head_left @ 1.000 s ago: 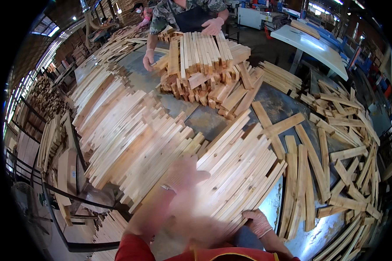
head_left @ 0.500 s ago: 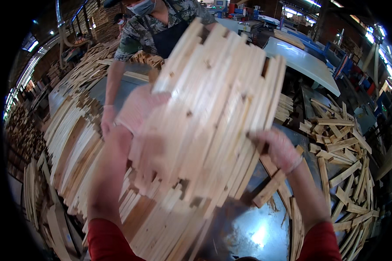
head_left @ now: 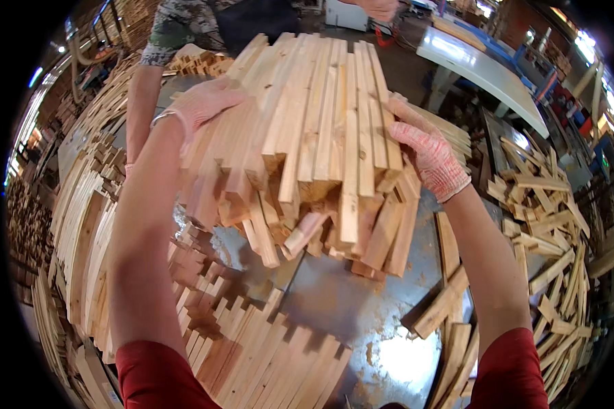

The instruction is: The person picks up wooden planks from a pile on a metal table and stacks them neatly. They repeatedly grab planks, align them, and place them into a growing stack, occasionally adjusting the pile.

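Observation:
A wide bundle of pale wooden strips [head_left: 314,116] lies between my two gloved hands, its uneven ends facing me. My left hand [head_left: 201,108] presses its left side, with the fingers reaching over the edge. Against the right side rests my right hand [head_left: 430,155], fingers closed along the outer strips. Shorter wooden pieces [head_left: 392,235] show beneath the bundle's near end, above a metal tabletop [head_left: 334,293]. Closer to me, a layer of wooden strips [head_left: 266,358] lies side by side on that tabletop.
Across the table stands a co-worker in a camouflage shirt and dark apron [head_left: 256,24], one arm [head_left: 143,102] down at the left. Stacked strips [head_left: 82,238] line the left. Loose offcuts [head_left: 552,238] pile up at right. A pale machine table [head_left: 481,65] stands at the far right.
The bundle has moved away from me and tipped, so its near ends now show. Both my hands moved forward with it. The co-worker's other hand now appears at the top.

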Tool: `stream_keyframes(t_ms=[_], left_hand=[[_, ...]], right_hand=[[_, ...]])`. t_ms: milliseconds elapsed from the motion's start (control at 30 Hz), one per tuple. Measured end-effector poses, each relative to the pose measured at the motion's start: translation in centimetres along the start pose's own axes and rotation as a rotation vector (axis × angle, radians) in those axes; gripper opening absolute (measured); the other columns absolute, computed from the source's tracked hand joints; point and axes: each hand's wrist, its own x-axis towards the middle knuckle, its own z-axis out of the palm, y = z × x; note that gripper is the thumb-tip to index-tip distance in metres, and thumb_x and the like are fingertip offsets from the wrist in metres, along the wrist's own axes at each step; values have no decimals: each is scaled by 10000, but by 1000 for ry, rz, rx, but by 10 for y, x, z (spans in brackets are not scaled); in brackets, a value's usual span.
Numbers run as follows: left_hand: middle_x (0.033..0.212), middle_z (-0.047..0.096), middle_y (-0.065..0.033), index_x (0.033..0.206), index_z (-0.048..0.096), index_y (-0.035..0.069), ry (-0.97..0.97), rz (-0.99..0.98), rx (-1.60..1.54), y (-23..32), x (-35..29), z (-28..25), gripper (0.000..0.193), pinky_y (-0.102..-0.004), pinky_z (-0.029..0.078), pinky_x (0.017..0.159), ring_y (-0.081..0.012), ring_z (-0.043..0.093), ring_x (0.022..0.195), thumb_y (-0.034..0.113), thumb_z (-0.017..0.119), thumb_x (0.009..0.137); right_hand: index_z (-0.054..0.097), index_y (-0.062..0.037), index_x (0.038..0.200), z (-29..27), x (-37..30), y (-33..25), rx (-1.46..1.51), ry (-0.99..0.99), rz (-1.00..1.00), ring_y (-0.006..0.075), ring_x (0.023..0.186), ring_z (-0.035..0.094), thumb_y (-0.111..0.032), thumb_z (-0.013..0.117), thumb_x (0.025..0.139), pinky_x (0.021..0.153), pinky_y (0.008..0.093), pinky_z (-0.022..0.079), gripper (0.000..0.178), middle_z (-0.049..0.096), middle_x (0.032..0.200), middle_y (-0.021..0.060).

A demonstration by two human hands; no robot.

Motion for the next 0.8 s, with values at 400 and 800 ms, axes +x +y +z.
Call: stream_keyframes(t_ms=[400, 800], left_hand=[[1435, 615, -90, 1561, 499, 39, 328, 226, -20, -91, -353, 112, 553, -342, 521, 1032, -191, 635, 1175, 197, 617, 1044], [1546, 506, -175, 1492, 582, 125, 96, 77, 1208, -213, -675, 333, 698, -605, 386, 1174, -421, 441, 1454, 291, 712, 826]], right_hand=[[469, 19, 1558, -139, -435, 104, -1252, 430, 381, 406, 1365, 582, -338, 797, 900, 1146, 418, 462, 817, 592, 1476, 278], [587, -173, 1517, -196, -590, 138, -1756, 135, 316, 370, 1430, 501, -259, 689, 873, 1180, 464, 419, 657, 562, 1516, 167]])
